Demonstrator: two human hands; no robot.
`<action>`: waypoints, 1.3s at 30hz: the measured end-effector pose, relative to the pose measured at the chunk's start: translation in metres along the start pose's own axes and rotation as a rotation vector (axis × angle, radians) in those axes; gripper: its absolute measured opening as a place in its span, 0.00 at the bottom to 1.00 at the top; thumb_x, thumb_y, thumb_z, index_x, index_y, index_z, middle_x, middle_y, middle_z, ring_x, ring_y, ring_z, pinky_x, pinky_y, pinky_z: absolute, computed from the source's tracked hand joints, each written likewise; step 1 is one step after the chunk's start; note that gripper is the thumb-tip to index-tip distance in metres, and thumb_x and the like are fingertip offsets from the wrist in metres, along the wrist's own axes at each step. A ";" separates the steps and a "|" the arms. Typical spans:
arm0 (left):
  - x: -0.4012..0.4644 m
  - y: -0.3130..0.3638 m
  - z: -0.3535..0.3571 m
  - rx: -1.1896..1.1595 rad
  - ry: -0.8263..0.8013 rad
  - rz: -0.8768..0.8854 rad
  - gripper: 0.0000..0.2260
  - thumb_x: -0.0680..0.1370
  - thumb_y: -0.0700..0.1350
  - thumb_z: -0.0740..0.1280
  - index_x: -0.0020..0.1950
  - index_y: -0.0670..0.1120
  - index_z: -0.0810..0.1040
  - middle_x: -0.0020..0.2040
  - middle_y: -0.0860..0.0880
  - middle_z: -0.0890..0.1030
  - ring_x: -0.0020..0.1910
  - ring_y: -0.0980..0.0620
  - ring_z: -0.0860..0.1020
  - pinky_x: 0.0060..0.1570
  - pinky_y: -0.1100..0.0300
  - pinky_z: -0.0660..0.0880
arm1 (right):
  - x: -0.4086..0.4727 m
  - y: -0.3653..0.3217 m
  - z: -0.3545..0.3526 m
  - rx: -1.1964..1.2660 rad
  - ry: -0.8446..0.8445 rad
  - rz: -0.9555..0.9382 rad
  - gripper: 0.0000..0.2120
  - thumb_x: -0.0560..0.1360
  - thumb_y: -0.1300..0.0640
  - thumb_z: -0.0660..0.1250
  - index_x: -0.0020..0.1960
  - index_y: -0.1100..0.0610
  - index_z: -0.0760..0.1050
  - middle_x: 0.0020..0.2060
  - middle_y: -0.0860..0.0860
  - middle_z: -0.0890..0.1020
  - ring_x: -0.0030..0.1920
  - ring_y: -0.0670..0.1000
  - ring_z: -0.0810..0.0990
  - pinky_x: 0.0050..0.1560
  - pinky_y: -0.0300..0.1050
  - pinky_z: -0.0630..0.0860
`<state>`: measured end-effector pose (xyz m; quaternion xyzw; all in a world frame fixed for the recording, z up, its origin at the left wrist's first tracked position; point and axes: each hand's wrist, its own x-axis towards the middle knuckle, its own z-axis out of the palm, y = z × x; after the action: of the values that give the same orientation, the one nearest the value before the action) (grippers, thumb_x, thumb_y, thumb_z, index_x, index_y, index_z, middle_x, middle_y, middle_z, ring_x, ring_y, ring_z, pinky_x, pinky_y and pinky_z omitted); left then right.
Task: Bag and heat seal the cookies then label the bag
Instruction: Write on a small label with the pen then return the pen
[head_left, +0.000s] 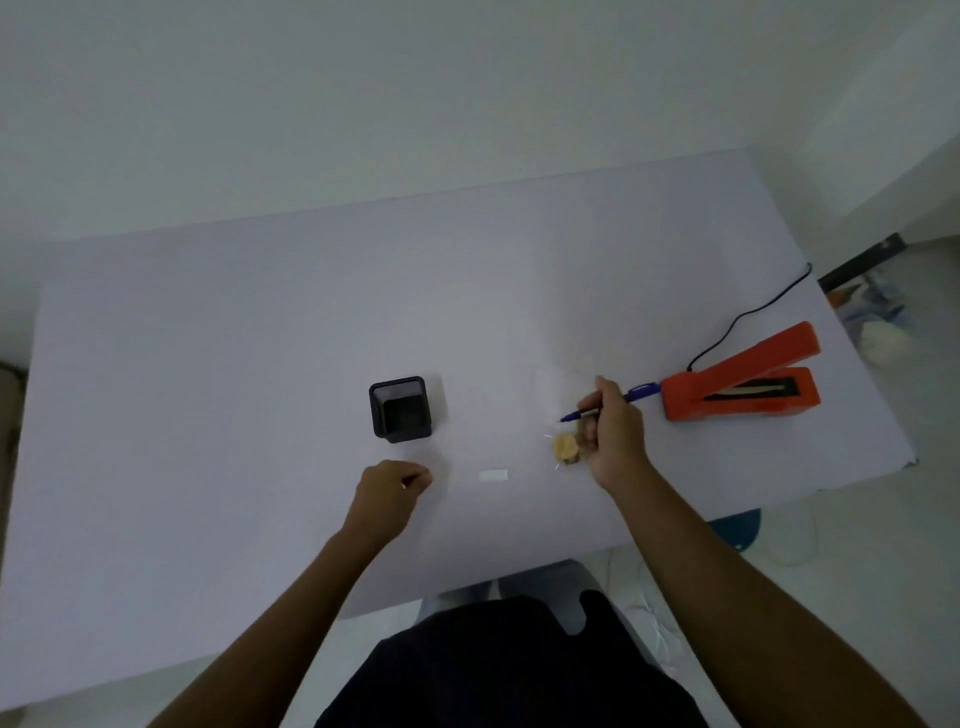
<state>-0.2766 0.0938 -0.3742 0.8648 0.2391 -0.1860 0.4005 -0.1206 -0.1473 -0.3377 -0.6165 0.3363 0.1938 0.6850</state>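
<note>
Right of centre, the right hand (615, 434) grips a slim blue pen (608, 405) above round, pale cookies (566, 448). The left hand (389, 491) is curled, empty, lower centre. A boxy orange sealer (743, 382) gapes at right.

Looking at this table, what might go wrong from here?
The right hand holds a blue pen uncapped just above the pale round cookies, so ink might mark them. The small white label lies loose on the white table and may slide when written on, since the left hand is not on it. The orange heat sealer sits open near the right edge, its black cord snaggable.
</note>
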 end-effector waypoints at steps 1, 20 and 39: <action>0.004 -0.006 0.008 0.039 0.033 -0.009 0.09 0.80 0.45 0.67 0.54 0.43 0.85 0.50 0.49 0.84 0.47 0.48 0.81 0.51 0.62 0.72 | -0.004 0.007 0.005 -0.026 -0.028 0.011 0.22 0.78 0.50 0.65 0.28 0.57 0.74 0.18 0.50 0.66 0.19 0.48 0.61 0.22 0.37 0.57; 0.036 -0.044 0.057 0.171 0.117 0.020 0.11 0.78 0.46 0.69 0.59 0.47 0.84 0.53 0.47 0.84 0.49 0.47 0.81 0.51 0.60 0.74 | -0.040 0.075 0.017 -0.295 -0.137 0.119 0.23 0.80 0.50 0.65 0.32 0.62 0.78 0.23 0.54 0.69 0.19 0.46 0.63 0.21 0.37 0.59; 0.046 0.014 0.106 0.560 0.105 0.273 0.10 0.78 0.49 0.68 0.58 0.49 0.81 0.54 0.47 0.81 0.53 0.48 0.76 0.54 0.53 0.74 | -0.016 0.093 0.002 -0.363 -0.120 -0.084 0.15 0.81 0.44 0.61 0.50 0.52 0.81 0.44 0.52 0.85 0.35 0.46 0.79 0.32 0.38 0.74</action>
<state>-0.2447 0.0157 -0.4540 0.9740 0.0804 -0.1442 0.1551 -0.1943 -0.1280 -0.3928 -0.7308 0.2284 0.2591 0.5887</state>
